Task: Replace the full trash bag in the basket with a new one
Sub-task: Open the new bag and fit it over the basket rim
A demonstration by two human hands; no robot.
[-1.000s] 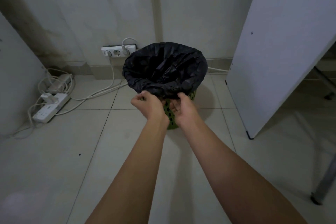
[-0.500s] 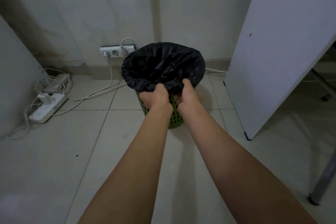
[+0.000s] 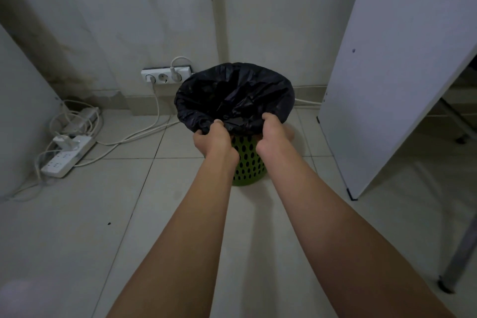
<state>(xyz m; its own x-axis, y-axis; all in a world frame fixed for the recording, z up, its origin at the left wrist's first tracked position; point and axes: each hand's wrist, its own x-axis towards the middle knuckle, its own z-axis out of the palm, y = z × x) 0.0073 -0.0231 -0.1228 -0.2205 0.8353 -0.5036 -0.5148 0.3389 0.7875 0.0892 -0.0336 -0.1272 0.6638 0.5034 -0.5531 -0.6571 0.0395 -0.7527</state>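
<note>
A green perforated basket (image 3: 249, 162) stands on the tiled floor by the wall. A black trash bag (image 3: 235, 93) lines it, its edge folded out over the rim. My left hand (image 3: 213, 137) grips the bag's folded edge at the near left of the rim, thumb on top. At the near right of the rim my right hand (image 3: 273, 134) grips the same edge. The two hands are a short way apart. What lies inside the bag is too dark to make out.
A white panel (image 3: 387, 85) leans at the right, close to the basket. A wall socket strip (image 3: 165, 75) with plugs sits behind the basket. Power strips and tangled cables (image 3: 69, 147) lie on the floor at the left. A metal leg (image 3: 456, 263) stands at the lower right.
Both hands have risen from under the rim to the bag's folded edge and spread apart. More of the green basket shows below the bag's edge.
</note>
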